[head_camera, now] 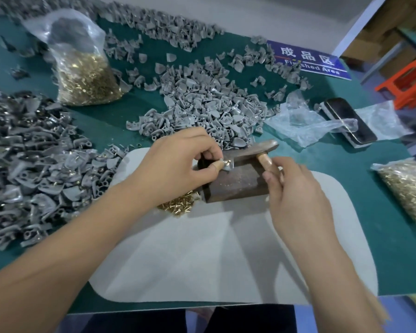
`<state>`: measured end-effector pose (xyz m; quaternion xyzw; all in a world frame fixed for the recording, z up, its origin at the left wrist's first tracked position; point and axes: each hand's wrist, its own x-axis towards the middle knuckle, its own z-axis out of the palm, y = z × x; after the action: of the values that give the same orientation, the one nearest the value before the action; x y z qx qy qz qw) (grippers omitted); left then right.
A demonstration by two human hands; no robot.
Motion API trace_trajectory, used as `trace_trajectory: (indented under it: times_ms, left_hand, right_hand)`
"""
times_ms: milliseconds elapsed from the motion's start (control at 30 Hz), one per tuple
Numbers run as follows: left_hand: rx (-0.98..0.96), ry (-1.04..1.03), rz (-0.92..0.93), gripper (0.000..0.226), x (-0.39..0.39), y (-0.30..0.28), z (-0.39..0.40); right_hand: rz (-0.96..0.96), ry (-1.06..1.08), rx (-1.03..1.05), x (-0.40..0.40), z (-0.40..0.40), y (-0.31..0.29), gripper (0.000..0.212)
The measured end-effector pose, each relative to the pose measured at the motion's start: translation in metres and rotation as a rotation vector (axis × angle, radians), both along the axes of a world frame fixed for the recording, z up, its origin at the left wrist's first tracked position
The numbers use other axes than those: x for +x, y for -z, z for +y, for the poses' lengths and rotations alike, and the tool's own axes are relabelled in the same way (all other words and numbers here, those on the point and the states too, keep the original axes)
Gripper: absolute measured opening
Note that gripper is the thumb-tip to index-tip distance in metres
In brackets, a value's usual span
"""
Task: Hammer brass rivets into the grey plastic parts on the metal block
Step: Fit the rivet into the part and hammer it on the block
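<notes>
- The left hand (178,162) pinches a grey part (227,166) with a brass rivet (226,162) on the metal block's (238,180) far edge; a loose pinch could let it tip.
- The right hand (291,186) curls round the hammer (262,152) handle; a crooked blow could catch the fingertips (218,164) just beside the rivet.
- Loose rivets (178,206) near the block could scatter across the desk (382,212).

The metal block (238,180) sits on the mat (202,248), loose rivets (178,205) just left, parts pile (202,109) behind.
</notes>
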<state>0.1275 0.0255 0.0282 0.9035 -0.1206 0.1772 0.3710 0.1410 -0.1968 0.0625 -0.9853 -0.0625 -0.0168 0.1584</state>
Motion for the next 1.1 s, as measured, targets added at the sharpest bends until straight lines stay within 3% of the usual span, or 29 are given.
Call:
trace_trajectory:
  times_ms: [133,300,433,567,800,967,1100]
  left_hand:
    - [0.007,-0.020,0.005,0.002,-0.001,-0.002,0.002]
    - [0.011,-0.006,-0.011,0.011,0.002,-0.001,0.004]
    - [0.065,-0.031,-0.020,0.012,0.001,-0.002,0.005]
    - [0.109,-0.055,-0.023,0.014,0.000,-0.004,0.004]
    - [0.180,-0.076,-0.050,0.018,-0.001,-0.009,0.003]
    - [0.170,-0.074,-0.044,0.017,-0.002,-0.010,0.003]
    - [0.170,-0.059,-0.033,0.019,-0.002,-0.011,0.003]
  right_hand:
    - [-0.106,0.046,-0.074,0.010,-0.012,-0.004,0.029]
    - [0.006,-0.073,0.408,0.013,-0.019,-0.020,0.013]
    - [-0.002,-0.232,0.353,0.005,-0.008,-0.021,0.013]
    - [0.009,-0.255,0.366,0.001,-0.003,-0.022,0.015]
    - [-0.165,-0.229,0.479,-0.007,0.004,-0.024,0.027]
    - [-0.071,-0.235,0.259,-0.007,0.005,-0.018,0.030]
    - [-0.194,-0.178,0.451,-0.006,0.003,-0.024,0.028]
